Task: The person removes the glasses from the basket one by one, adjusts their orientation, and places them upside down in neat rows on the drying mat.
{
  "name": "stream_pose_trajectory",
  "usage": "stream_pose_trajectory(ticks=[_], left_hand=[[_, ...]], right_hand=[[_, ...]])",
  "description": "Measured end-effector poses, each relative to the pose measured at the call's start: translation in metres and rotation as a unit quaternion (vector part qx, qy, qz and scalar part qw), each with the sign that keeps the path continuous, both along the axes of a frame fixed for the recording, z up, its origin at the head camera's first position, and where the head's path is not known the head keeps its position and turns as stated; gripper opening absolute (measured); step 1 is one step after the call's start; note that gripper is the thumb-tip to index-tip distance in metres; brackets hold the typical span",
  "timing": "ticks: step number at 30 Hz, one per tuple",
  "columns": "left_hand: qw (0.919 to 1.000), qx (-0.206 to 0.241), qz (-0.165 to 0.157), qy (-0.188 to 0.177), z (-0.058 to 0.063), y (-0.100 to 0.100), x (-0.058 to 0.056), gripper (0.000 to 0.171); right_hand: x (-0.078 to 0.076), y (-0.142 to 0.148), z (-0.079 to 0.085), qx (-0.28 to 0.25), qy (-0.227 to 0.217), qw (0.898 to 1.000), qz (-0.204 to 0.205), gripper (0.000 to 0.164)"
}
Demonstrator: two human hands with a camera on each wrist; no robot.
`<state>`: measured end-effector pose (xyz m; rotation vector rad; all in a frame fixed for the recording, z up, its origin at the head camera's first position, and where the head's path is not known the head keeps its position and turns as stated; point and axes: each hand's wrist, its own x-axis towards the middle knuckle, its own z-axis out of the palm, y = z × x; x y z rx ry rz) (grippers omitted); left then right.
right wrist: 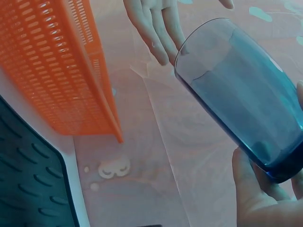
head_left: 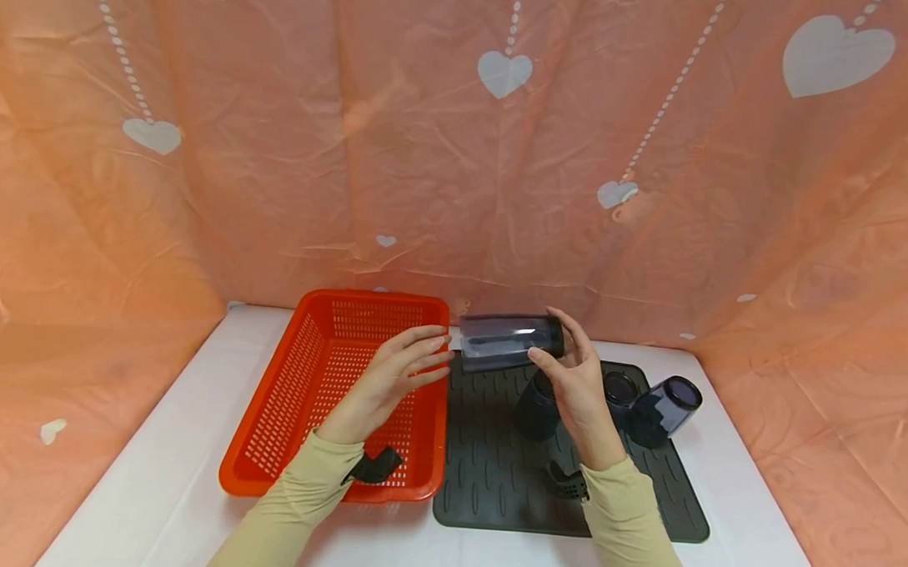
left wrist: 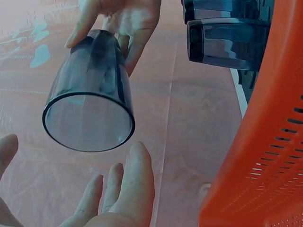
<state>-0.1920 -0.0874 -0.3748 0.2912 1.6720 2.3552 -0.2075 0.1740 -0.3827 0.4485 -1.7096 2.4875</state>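
A tinted, see-through drinking glass (head_left: 500, 342) lies sideways in the air above the back of a dark mat (head_left: 485, 476). My right hand (head_left: 576, 384) grips it round its thick base, thumb on the near side. The rim points left, toward my left hand (head_left: 391, 377), whose fingers are extended over the right side of an orange basket (head_left: 442, 450). In the left wrist view the rim of the glass (left wrist: 87, 118) is just beyond the left fingertips, with a small gap seeming to lie between them. Nothing is in the left hand.
More dark glasses are on the mat: one glass (head_left: 537, 411) behind the right wrist, another glass (head_left: 619, 389) to its right, and a tilted glass (head_left: 667, 408) at the mat's right edge. A heart-patterned curtain (head_left: 427, 191) hangs behind the white table (head_left: 154, 482).
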Motion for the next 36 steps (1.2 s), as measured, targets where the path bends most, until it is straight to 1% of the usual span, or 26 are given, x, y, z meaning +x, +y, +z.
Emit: stream_pose_trajectory(ticks=[3, 9, 11, 13, 19, 22, 26, 32, 36], left_hand=[[1.0, 0.001, -0.003, 0.002, -0.001, -0.003, -0.001, 0.05], [0.9995, 0.012, -0.012, 0.027, -0.002, -0.013, 0.0, 0.046], [0.9992, 0.018, -0.012, 0.032, -0.001, -0.017, 0.001, 0.045], [0.9992, 0.013, -0.009, 0.036, 0.0, -0.021, 0.001, 0.045], [0.9995, -0.004, 0.008, 0.03, 0.003, -0.038, 0.0, 0.047], [0.9993, -0.014, 0.023, 0.024, 0.006, -0.047, -0.001, 0.047], [0.999, -0.019, 0.037, 0.018, 0.009, -0.058, -0.001, 0.047], [0.9984, -0.027, 0.038, 0.033, 0.008, -0.07, -0.001, 0.045], [0.9984, -0.02, 0.04, 0.034, 0.008, -0.072, -0.002, 0.043]], right_hand=[[0.0, 0.001, 0.0, 0.011, 0.003, 1.0, -0.009, 0.064], [0.0, 0.004, 0.001, 0.009, 0.01, 1.0, -0.019, 0.066], [0.0, 0.005, 0.002, 0.009, 0.012, 1.0, -0.023, 0.067], [0.0, 0.005, 0.002, 0.014, 0.013, 0.999, -0.031, 0.067], [0.0, 0.006, 0.001, 0.054, 0.026, 0.997, -0.054, 0.067], [0.0, 0.005, 0.0, 0.077, 0.029, 0.995, -0.064, 0.067], [-0.002, 0.003, -0.004, 0.102, 0.032, 0.992, -0.07, 0.066], [-0.003, -0.001, -0.011, 0.142, 0.041, 0.985, -0.086, 0.066], [0.001, -0.005, -0.01, 0.167, 0.038, 0.981, -0.088, 0.067]])
